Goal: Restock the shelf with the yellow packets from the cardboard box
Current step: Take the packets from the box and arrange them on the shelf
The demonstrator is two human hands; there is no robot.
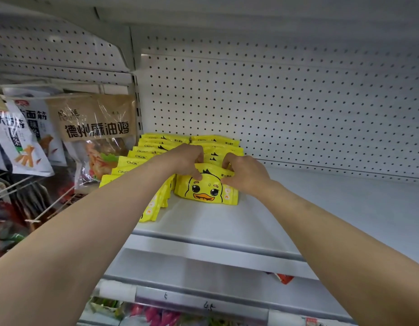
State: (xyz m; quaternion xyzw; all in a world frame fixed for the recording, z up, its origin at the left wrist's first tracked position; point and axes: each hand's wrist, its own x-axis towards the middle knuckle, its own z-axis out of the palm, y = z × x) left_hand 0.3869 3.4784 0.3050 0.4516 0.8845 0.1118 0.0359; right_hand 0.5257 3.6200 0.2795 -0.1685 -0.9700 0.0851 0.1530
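Note:
Two rows of yellow duck-face packets stand upright on the white shelf (321, 208). The left row (133, 158) runs back to the pegboard wall. The right row's front packet (206, 189) faces me with its duck face showing. My left hand (185, 161) pinches that packet's top left edge, thumb on its front. My right hand (246, 172) pinches its top right edge. More yellow packets (215, 143) stand behind it. The cardboard box is out of view.
Hanging snack bags (98, 128) fill the bay to the left, on wire hooks. A white pegboard wall (286, 102) backs the shelf. The shelf's right part is bare. Price rails (203, 300) and colourful goods lie on the level below.

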